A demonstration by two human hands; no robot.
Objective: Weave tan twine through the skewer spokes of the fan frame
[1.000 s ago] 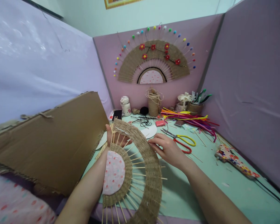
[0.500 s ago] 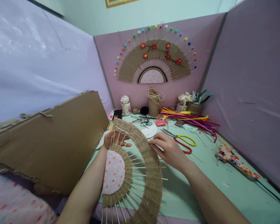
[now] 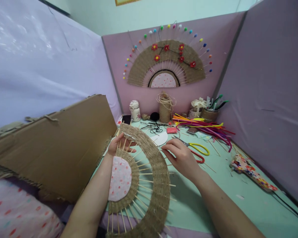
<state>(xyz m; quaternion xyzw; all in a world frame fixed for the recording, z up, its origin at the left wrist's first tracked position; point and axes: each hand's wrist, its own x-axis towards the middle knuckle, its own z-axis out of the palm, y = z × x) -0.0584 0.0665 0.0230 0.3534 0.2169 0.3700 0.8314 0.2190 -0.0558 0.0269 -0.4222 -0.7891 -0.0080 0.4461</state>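
Observation:
A half-round woven fan (image 3: 161,185) of brown twine on thin wooden sticks is held up over the table, its curved edge facing right. At its centre is a half-circle of white dotted cloth (image 3: 120,178). My left hand (image 3: 113,145) grips the fan's upper end from behind, thumb on the near side and some fingers showing between the sticks. With thumb and fingertips pressed together, my right hand (image 3: 180,155) pinches the tip of a wooden stick (image 3: 161,148) that juts from the outer woven band. Scissors (image 3: 198,148) with yellow and red handles lie just behind this hand.
A finished fan (image 3: 141,67) with red flowers hangs on the back panel. Colourful pipe cleaners (image 3: 206,125), a twine roll (image 3: 165,110), a white jar (image 3: 134,110) and black strands (image 3: 156,127) lie behind. A flowered glue gun (image 3: 250,172) sits right; cardboard (image 3: 54,148) stands left.
The fan has shifted slightly left and up along with my left hand. My right fingertips have come a little away from the woven band, out along the stick.

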